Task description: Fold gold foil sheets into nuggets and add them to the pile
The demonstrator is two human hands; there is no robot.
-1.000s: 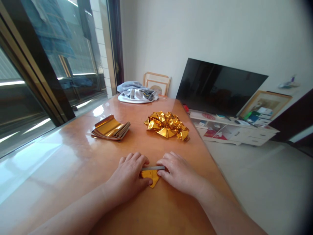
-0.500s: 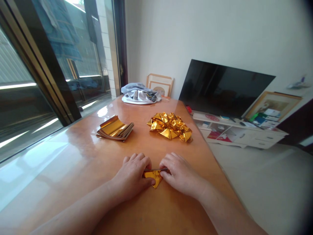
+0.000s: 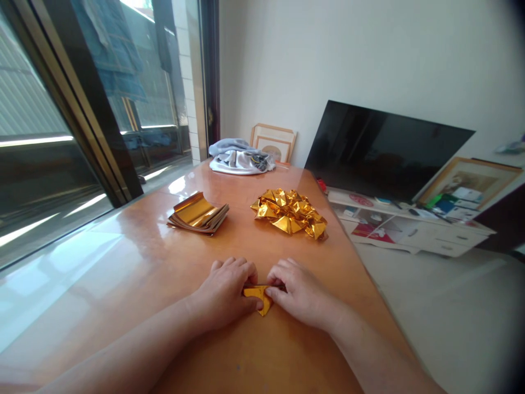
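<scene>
Low over the near part of the wooden table (image 3: 229, 350) is a small piece of folded gold foil paper (image 3: 255, 293), its pointed end toward me. My left hand (image 3: 228, 287) grips its left side, thumb lying across the front. On the right side, my right hand (image 3: 296, 291) pinches the upper corner between thumb and bent fingers. Both palms face down, and the fingers partly hide the paper's edges. Beyond my left hand lies a stack of gold foil sheets (image 3: 199, 213), its top sheet curling up. A pile of folded gold foil pieces (image 3: 289, 213) sits beyond my right hand.
Bundled grey-blue cloth (image 3: 240, 157) lies at the table's far end, with picture frames (image 3: 274, 141) leaning behind it. A large television (image 3: 385, 150) stands on a white cabinet (image 3: 414, 232) to the right. Along the left runs a sliding glass door (image 3: 92, 126).
The view has turned slightly left, so the surroundings sit a little farther right. My right thumb has shifted slightly inward over the foil paper; both hands keep their grip.
</scene>
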